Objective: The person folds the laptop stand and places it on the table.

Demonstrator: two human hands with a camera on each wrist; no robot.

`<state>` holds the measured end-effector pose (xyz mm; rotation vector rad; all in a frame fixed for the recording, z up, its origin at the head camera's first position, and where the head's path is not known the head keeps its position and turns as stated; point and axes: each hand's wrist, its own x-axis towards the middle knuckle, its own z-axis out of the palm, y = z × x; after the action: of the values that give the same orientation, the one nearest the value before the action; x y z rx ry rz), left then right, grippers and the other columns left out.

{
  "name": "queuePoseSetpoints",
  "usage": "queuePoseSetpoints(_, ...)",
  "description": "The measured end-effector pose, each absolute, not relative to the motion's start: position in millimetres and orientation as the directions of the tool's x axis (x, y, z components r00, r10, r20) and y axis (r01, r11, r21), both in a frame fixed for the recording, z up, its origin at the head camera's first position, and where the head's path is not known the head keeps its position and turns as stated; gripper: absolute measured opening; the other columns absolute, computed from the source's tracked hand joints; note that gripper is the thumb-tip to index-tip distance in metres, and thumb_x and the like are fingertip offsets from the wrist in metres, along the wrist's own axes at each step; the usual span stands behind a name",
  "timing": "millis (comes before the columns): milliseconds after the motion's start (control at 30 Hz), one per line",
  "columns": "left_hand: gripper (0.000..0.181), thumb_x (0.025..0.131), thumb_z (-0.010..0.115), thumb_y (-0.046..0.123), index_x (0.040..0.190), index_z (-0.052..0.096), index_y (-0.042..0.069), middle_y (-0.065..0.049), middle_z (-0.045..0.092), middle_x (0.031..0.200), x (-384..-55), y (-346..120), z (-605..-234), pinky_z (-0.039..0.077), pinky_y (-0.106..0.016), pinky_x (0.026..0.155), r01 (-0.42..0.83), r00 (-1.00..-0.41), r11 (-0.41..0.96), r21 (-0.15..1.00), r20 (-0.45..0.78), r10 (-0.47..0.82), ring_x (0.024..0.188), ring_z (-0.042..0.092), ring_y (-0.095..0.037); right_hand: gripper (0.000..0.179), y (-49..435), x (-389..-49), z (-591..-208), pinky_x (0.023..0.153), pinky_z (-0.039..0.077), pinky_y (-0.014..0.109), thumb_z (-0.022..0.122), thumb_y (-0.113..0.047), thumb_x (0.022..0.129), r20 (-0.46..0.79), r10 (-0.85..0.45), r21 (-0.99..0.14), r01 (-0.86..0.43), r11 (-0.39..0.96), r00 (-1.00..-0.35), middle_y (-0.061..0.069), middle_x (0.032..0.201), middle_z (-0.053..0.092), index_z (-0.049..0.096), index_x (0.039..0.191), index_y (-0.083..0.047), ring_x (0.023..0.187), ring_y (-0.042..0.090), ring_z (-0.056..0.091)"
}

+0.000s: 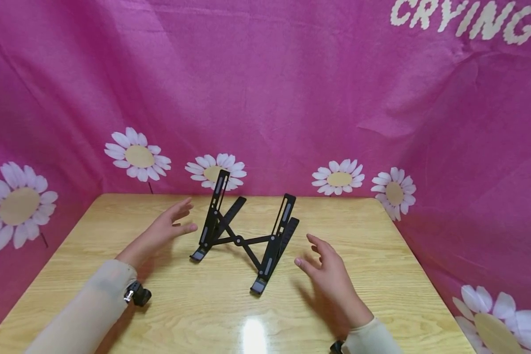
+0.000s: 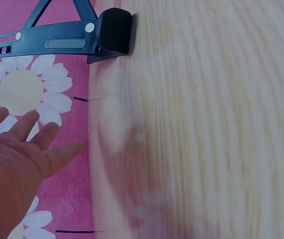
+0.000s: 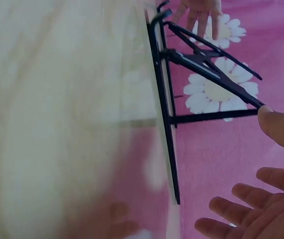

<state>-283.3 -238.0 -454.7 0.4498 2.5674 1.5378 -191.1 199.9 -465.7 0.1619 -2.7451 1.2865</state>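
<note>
A black folding laptop stand (image 1: 238, 240) stands unfolded on the wooden table, its two slotted arms raised and joined by a crossed brace. My left hand (image 1: 164, 227) is held beside its left arm, fingers apart and slightly bent, touching nothing. To the right of the stand, my right hand (image 1: 329, 275) hovers with thumb and fingers spread, apart from it in the head view. One end of the stand (image 2: 67, 39) shows near the left fingers in the left wrist view. From the side, the right wrist view shows the stand's (image 3: 201, 67) propped arms and base.
The wooden table (image 1: 194, 314) has a pink cloth (image 1: 265, 98) with printed daisies hanging behind it and at both sides. A small black device (image 1: 138, 293) is strapped at the left wrist. Light glares off the table's front middle.
</note>
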Motion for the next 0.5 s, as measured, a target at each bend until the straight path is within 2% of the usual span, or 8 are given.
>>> queuePoseSetpoints(267,0.084,0.097,0.072,0.028,0.162,0.024,0.007,-0.024,0.037,0.16,-287.5,-232.0,-457.8,0.033,-0.06,0.118,0.171,-0.95,0.386,0.907,0.049,0.307,0.147,0.036,-0.044,0.064,186.9,-187.5,-470.6,0.103,0.053,0.049,0.08,-0.024,0.091,0.118,-0.04,-0.854,-0.122,0.506,-0.992,0.012,0.149,0.054,0.053,0.148,-0.013,0.129,0.037,0.059)
queuePoseSetpoints(500,0.069,0.102,0.065,0.012,0.159,0.029,0.002,-0.029,0.039,0.157,-290.3,-225.9,-461.6,0.046,-0.054,0.109,0.125,-0.948,0.301,0.946,0.024,0.318,0.143,0.041,-0.046,0.054,175.2,-188.0,-471.5,0.098,0.057,0.045,0.078,-0.019,0.092,0.128,-0.029,-0.88,-0.127,0.458,-0.991,0.015,0.139,0.063,0.058,0.142,-0.013,0.119,0.031,0.066)
